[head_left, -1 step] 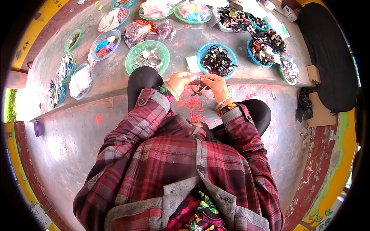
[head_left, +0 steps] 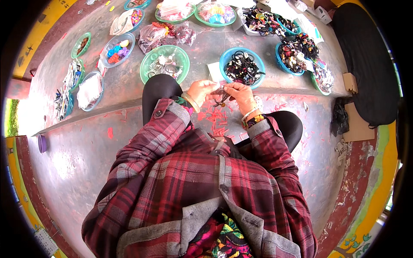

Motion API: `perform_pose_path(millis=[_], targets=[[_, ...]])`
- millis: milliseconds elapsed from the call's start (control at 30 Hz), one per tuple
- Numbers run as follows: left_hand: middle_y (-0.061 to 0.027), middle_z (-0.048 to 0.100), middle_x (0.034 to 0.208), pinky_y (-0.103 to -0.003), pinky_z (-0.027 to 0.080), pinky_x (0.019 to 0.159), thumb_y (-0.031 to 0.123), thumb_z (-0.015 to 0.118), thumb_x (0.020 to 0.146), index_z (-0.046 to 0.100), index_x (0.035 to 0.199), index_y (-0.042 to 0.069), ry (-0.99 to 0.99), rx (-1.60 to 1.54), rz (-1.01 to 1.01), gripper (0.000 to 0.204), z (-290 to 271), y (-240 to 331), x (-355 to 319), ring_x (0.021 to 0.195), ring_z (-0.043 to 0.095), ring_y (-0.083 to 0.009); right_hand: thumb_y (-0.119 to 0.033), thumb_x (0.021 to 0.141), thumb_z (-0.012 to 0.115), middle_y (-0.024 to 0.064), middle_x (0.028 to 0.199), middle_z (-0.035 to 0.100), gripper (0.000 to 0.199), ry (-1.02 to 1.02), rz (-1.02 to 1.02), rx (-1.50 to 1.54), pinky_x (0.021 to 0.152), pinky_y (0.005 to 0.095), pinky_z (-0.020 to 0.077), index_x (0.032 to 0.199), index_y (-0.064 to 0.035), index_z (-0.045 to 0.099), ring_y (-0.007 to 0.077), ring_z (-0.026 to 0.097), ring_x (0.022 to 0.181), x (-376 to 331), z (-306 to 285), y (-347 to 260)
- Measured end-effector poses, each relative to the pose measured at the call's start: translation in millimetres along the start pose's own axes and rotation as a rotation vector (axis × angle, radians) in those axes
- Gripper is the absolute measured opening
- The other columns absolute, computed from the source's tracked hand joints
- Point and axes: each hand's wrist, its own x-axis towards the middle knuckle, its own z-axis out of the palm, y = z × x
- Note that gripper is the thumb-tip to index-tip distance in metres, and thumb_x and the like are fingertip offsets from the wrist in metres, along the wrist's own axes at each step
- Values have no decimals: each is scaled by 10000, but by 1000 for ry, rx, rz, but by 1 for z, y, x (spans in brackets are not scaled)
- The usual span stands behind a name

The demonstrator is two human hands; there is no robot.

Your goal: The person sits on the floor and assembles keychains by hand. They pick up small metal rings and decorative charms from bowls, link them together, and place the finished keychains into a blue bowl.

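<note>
Dark cords [head_left: 222, 101] hang pinched in my right hand [head_left: 244, 98], left hand [head_left: 201, 91] beside, its hold unclear, blue bowl [head_left: 260, 79] beyond the grip, nothing visibly shifted, so work seems unadvanced.

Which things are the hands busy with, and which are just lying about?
With the job: left hand, right hand, the dark stringy thing between them; probably the blue basin of black cords beyond.

Just lying about, it seems: red scraps, purple pot, black plastic bag, cardboard.
</note>
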Motion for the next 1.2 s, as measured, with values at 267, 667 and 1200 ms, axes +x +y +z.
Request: perform_pose_path(millis=[267, 667, 1200], targets=[[-134, 586, 964, -287, 514, 736, 58, 541, 829, 548, 950, -57, 14, -17, 58, 167, -2, -5, 2, 872, 585, -197, -83, 771, 610, 3, 713, 618, 102, 5, -18, 10, 525, 198, 381, 850, -26, 640, 62, 527, 600, -1, 1, 1], [-127, 588, 989, -287, 521, 690, 75, 524, 839, 536, 1020, -50, -24, -45, -6, 220, 0, 2, -1, 845, 596, -200, -17, 759, 563, -29, 763, 626, 183, 40, -64, 25, 530, 178, 371, 911, -58, 658, 27, 479, 603, 1, 2, 3], [-146, 582, 974, -317, 513, 711, 65, 465, 847, 511, 1028, -35, -97, -157, 23, 212, -7, 5, -2, 833, 597, -227, 6, 792, 528, 38, 792, 635, 140, -33, -114, 145, 678, 227, 449, 850, -23, 652, 99, 570, 710, -5, 4, -3]])
